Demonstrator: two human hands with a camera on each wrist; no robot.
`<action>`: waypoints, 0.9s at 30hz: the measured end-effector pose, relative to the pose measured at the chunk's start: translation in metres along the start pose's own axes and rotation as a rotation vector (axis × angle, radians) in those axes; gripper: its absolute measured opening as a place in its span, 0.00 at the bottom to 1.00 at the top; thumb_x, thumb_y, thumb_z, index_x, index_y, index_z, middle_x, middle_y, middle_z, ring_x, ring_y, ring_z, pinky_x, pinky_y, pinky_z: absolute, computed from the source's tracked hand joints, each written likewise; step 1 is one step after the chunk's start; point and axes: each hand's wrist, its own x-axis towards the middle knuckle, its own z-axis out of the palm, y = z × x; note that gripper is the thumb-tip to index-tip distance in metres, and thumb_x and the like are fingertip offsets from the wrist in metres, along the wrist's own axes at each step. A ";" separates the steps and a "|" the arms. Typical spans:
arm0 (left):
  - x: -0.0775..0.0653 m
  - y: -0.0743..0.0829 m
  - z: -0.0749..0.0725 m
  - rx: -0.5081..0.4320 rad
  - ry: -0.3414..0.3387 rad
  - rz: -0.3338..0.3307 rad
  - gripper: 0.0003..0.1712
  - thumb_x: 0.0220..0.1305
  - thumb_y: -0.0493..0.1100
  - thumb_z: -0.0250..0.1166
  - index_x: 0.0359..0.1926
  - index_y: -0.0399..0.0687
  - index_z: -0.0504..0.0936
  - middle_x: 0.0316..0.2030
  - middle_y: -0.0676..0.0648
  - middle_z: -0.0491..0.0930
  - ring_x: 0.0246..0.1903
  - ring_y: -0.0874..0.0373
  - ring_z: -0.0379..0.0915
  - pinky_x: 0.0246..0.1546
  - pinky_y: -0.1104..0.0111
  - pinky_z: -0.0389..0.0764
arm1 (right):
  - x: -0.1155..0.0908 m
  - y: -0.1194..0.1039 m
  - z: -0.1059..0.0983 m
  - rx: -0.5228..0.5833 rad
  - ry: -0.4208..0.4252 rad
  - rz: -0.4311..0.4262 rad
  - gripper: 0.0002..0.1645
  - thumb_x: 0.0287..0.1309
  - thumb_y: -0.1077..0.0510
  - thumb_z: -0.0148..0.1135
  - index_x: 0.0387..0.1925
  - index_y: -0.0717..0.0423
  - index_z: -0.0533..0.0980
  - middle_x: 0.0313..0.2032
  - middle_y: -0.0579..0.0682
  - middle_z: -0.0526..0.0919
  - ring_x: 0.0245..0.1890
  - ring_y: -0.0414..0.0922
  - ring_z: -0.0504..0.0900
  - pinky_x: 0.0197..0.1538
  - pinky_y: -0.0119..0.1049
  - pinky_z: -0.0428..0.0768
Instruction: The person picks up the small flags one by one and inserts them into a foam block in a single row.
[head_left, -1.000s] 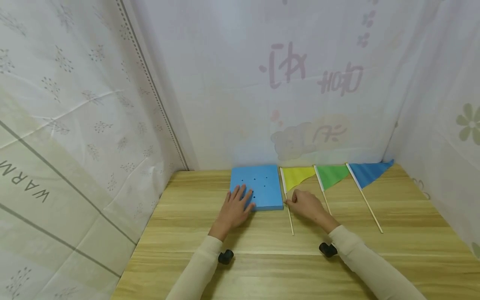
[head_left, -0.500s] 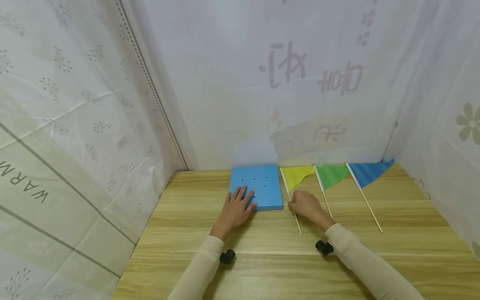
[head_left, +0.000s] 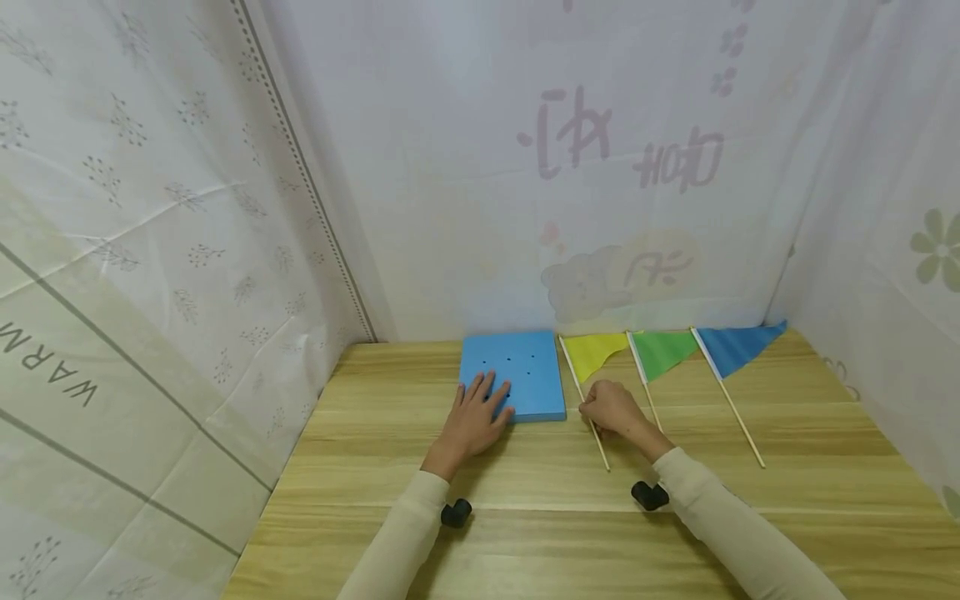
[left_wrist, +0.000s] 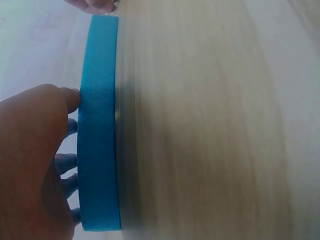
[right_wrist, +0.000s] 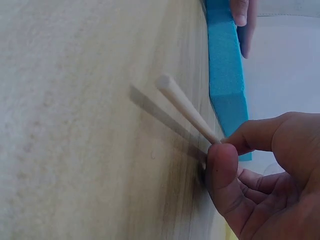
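A blue foam block (head_left: 536, 387) with several small holes in its top lies at the back of the table. My left hand (head_left: 474, 419) rests on its front left part, fingers spread and straight. To the right of the block is a yellow pennant flag (head_left: 592, 354) on a thin wooden stick. My right hand (head_left: 615, 408) pinches that stick between thumb and forefinger; in the right wrist view the stick's lower end (right_wrist: 182, 106) stands a little off the tabletop, above its shadow. The block's front side (left_wrist: 100, 125) faces the left wrist camera.
Right of the yellow flag lie a green pennant flag (head_left: 663, 352) and a blue pennant flag (head_left: 738, 348), each on a stick. The right forearm crosses the green flag's stick. A printed curtain (head_left: 450, 208) hangs behind the wooden table (head_left: 525, 550).
My right hand has taken hold of the yellow flag's stick, and the stick's lower end has swung to the right. My left hand stays on the block, almost unmoved.
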 end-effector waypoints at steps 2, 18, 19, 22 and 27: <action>0.000 -0.001 0.001 0.012 -0.014 0.000 0.34 0.85 0.60 0.49 0.84 0.56 0.62 0.85 0.40 0.52 0.85 0.40 0.45 0.83 0.38 0.49 | -0.001 0.000 -0.001 0.016 0.000 0.003 0.25 0.69 0.61 0.62 0.13 0.52 0.73 0.09 0.46 0.75 0.09 0.40 0.76 0.16 0.28 0.73; 0.001 -0.002 0.001 0.047 -0.024 0.005 0.34 0.85 0.60 0.49 0.84 0.56 0.62 0.85 0.41 0.53 0.85 0.39 0.47 0.83 0.38 0.51 | 0.002 -0.002 -0.007 0.027 0.001 0.016 0.21 0.71 0.61 0.61 0.18 0.58 0.81 0.12 0.50 0.81 0.13 0.43 0.82 0.23 0.32 0.75; 0.000 -0.002 0.001 0.046 -0.022 0.006 0.34 0.85 0.60 0.50 0.84 0.56 0.62 0.85 0.41 0.53 0.85 0.39 0.47 0.83 0.38 0.51 | 0.002 -0.002 -0.008 0.025 0.003 0.015 0.20 0.71 0.61 0.61 0.19 0.59 0.81 0.13 0.50 0.82 0.13 0.44 0.82 0.24 0.32 0.75; 0.000 -0.002 0.001 0.043 -0.022 0.008 0.34 0.85 0.60 0.49 0.84 0.56 0.62 0.85 0.41 0.53 0.85 0.39 0.46 0.83 0.37 0.50 | 0.002 -0.005 -0.011 0.020 0.006 0.015 0.18 0.71 0.61 0.61 0.23 0.60 0.82 0.15 0.51 0.83 0.15 0.44 0.84 0.28 0.34 0.80; -0.001 -0.002 -0.002 0.024 -0.019 0.010 0.34 0.85 0.59 0.49 0.84 0.56 0.63 0.85 0.41 0.53 0.85 0.39 0.46 0.83 0.37 0.50 | 0.001 -0.009 -0.016 0.028 0.013 0.018 0.12 0.72 0.61 0.60 0.31 0.61 0.82 0.19 0.54 0.86 0.18 0.47 0.87 0.38 0.43 0.88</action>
